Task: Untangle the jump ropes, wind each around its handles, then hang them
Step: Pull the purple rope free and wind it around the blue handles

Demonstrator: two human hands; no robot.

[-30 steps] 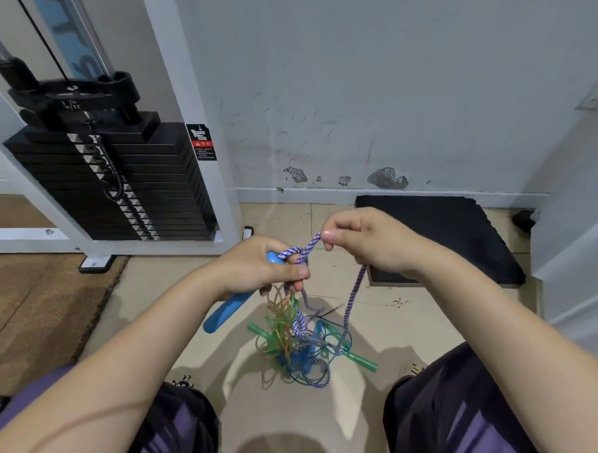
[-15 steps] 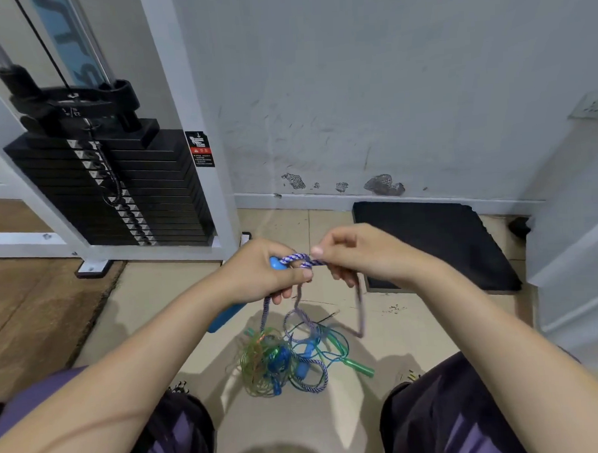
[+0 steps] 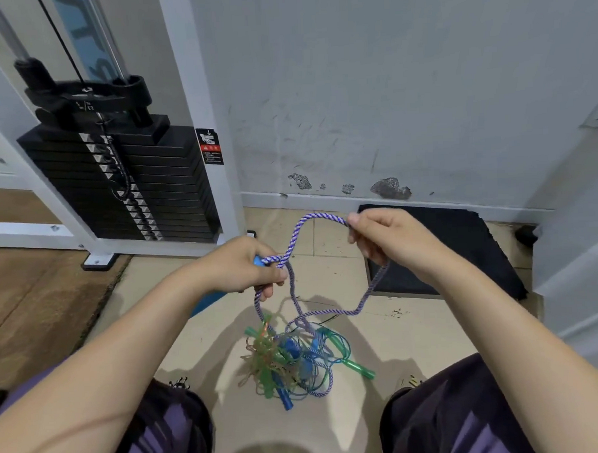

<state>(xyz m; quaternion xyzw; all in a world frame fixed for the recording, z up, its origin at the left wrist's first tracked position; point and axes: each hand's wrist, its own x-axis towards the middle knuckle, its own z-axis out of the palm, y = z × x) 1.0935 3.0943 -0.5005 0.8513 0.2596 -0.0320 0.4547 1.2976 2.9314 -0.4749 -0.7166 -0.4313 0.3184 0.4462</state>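
**Inspector:** On the head view, near centre, the left hand (image 3: 239, 266) has its fingers curled round a blue plastic jump-rope handle (image 3: 205, 303), with the purple-and-white braided rope (image 3: 324, 219) crossing at the handle's top end beside the thumb.

**Clerk:** And the other hand?

**Inspector:** The right hand (image 3: 390, 239) pinches that same braided rope between thumb and curled fingers, raised above and apart from the left. The rope arches between the two hands, then drops from under the right hand in a loose loop.

**Clerk:** Where does it lead?

**Inspector:** Down into a tangled heap of jump ropes (image 3: 296, 360) on the beige tiled floor (image 3: 398, 342), between the person's knees. The heap holds thin green and blue cords, translucent green handles and further blue handles; which cord joins which handle I cannot tell.

**Clerk:** Surroundings?

**Inspector:** A black weight stack (image 3: 128, 186) in a white frame stands at upper left. A black foam mat (image 3: 463, 250) lies against the scuffed white wall (image 3: 387, 85), behind the right hand.
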